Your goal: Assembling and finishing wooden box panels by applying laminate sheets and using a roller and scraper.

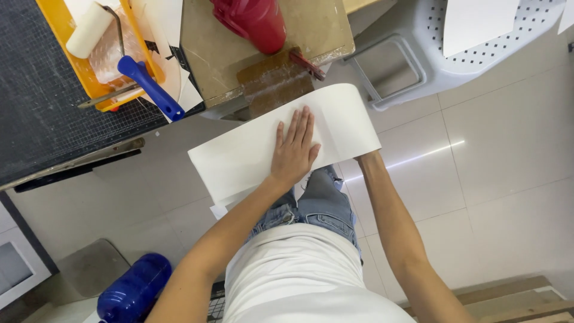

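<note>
My left hand (pixel 294 149) presses flat on a white paper sheet (pixel 251 152); the right hand's grip is hidden beneath it. Beyond them, a yellow tray (pixel 57 36) holds a paint roller (pixel 89 29).

Under my left hand (pixel 294 152) I see a plain white sheet (pixel 257 149), no print on it. Just above the sheet is a brown board (pixel 209 54) with a darker, glossy brown patch (pixel 272 81), and on it a red container (pixel 254 21). Left of the sheet lies a yellow tray (pixel 57 30) holding a cream-white roller with a bright blue handle (pixel 152 87), on a black mat with a fine grid (pixel 36 101). Right of the sheet stands a white stool dotted with small holes (pixel 418 54). Below the sheet I see faded blue jeans (pixel 323 200), a white shirt (pixel 293 269) and, lower left, a deep blue bottle (pixel 134 290). The floor tiles (pixel 508 149) are pale grey-white.
</note>
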